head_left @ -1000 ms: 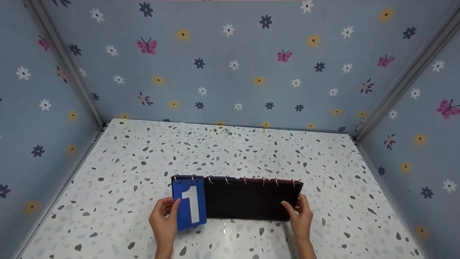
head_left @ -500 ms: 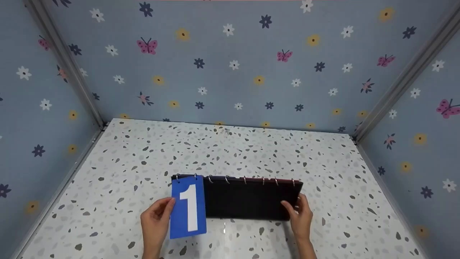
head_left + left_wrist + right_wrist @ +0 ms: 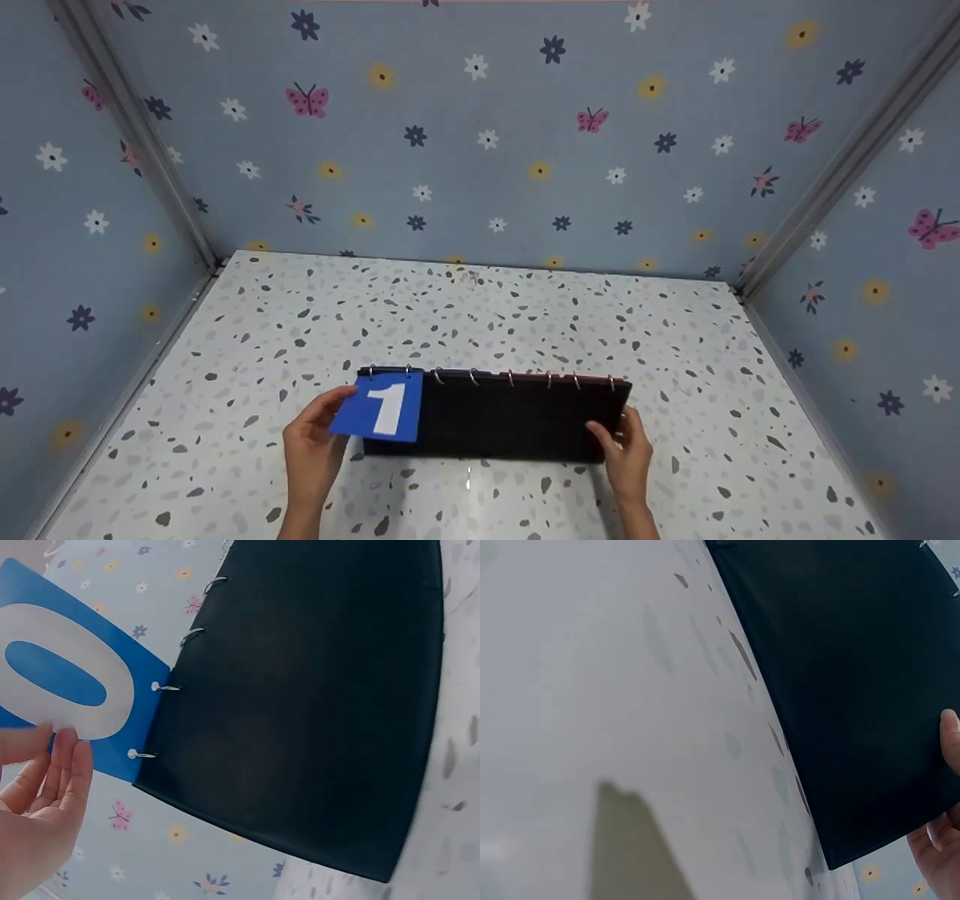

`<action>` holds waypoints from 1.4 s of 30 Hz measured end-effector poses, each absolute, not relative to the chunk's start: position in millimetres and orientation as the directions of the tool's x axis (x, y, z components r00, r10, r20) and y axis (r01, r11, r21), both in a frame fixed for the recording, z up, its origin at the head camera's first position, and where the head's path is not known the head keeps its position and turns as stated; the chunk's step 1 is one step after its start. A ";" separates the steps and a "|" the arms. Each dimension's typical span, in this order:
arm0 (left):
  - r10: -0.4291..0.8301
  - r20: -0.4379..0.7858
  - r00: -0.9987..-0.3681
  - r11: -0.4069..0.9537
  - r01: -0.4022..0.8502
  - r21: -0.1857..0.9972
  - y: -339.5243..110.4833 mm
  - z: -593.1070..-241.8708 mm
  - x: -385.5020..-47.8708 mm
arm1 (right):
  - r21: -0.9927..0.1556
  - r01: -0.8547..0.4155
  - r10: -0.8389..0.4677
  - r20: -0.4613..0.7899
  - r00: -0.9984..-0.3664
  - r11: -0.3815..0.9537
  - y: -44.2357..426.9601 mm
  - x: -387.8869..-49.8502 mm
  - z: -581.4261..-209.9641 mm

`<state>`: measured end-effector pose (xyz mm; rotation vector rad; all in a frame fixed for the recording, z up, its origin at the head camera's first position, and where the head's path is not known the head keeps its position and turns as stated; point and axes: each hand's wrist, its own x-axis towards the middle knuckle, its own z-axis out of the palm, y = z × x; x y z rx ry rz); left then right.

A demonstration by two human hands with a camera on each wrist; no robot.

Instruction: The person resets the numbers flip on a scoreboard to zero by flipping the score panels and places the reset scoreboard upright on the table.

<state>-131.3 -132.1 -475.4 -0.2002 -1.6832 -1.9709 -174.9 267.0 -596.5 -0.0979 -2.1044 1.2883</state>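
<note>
A long black flip scoreboard (image 3: 517,416) stands tilted on the speckled surface, with metal rings along its top edge. At its left end hangs a blue number card (image 3: 386,405) with a white 1, lifted away from the board. My left hand (image 3: 311,435) pinches that card's left edge. In the left wrist view, my left hand (image 3: 45,795) pinches a blue card (image 3: 142,712) marked with a white 0, which extends past the ringed edge. My right hand (image 3: 626,450) grips the board's right end, thumb (image 3: 950,739) on the front and fingers behind.
A white speckled tabletop (image 3: 480,315) lies under the board. Blue panels (image 3: 480,187) with flowers and butterflies enclose the back and both sides, with grey metal posts (image 3: 847,157) at the corners.
My left hand has moved left and slightly up, swinging the blue card's lower edge outward and upward from the board. The right hand keeps its grip in the same place.
</note>
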 end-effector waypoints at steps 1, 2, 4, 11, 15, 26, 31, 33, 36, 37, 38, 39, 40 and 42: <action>-0.299 0.462 -0.835 -0.039 0.494 0.869 -132.3 -472.0 -132.8 | -0.819 -0.269 0.385 0.495 -0.779 0.507 267.2 -174.9 -596.5; -0.303 0.479 -0.824 -0.004 0.504 0.864 -132.7 -469.7 -134.7 | -0.820 -0.272 0.385 0.495 -0.779 0.504 267.4 -174.8 -596.6; -0.325 0.501 -0.802 0.096 0.499 0.861 -131.2 -451.9 -133.6 | -0.819 -0.274 0.385 0.497 -0.778 0.504 267.4 -174.7 -596.1; -0.309 0.645 -0.699 0.136 0.639 0.758 -133.3 -437.2 -149.5 | -0.805 -0.286 0.372 0.515 -0.772 0.521 264.7 -171.1 -589.4; -0.319 0.624 -0.713 0.111 0.626 0.772 -131.0 -424.3 -154.0 | -0.805 -0.260 0.380 0.502 -0.777 0.534 266.3 -172.7 -592.8; -0.334 0.589 -0.736 0.210 0.551 0.808 -131.1 -427.2 -193.1 | -0.805 -0.306 0.369 0.525 -0.767 0.508 267.2 -173.5 -595.1; -0.329 0.592 -0.735 0.273 0.526 0.805 -123.7 -416.3 -199.8 | -0.801 -0.301 0.366 0.524 -0.769 0.517 266.4 -172.5 -592.5; -0.336 0.595 -0.730 0.303 0.514 0.802 -120.3 -412.6 -200.2 | -0.800 -0.294 0.365 0.522 -0.771 0.522 266.4 -172.4 -592.2; -0.359 0.579 -0.732 0.337 0.476 0.812 -118.7 -416.7 -206.1 | -0.806 -0.285 0.369 0.511 -0.776 0.518 266.5 -172.6 -592.2; -0.368 0.572 -0.734 0.349 0.461 0.816 -118.6 -419.6 -208.9 | -0.809 -0.278 0.372 0.506 -0.778 0.518 266.6 -172.7 -592.4; -0.377 0.567 -0.732 0.364 0.446 0.818 -118.3 -422.6 -211.5 | -0.811 -0.274 0.374 0.502 -0.780 0.516 266.9 -172.9 -593.1; -0.385 0.560 -0.734 0.369 0.433 0.822 -118.5 -426.0 -214.3 | -0.816 -0.266 0.378 0.494 -0.783 0.514 267.2 -173.1 -593.9; -0.394 0.552 -0.735 0.376 0.419 0.827 -118.4 -429.2 -216.8 | -0.819 -0.260 0.380 0.487 -0.786 0.511 267.4 -173.4 -594.9; -0.409 0.540 -0.736 0.387 0.396 0.833 -117.4 -432.9 -219.4 | -0.820 -0.246 0.380 0.478 -0.792 0.517 268.2 -173.8 -597.0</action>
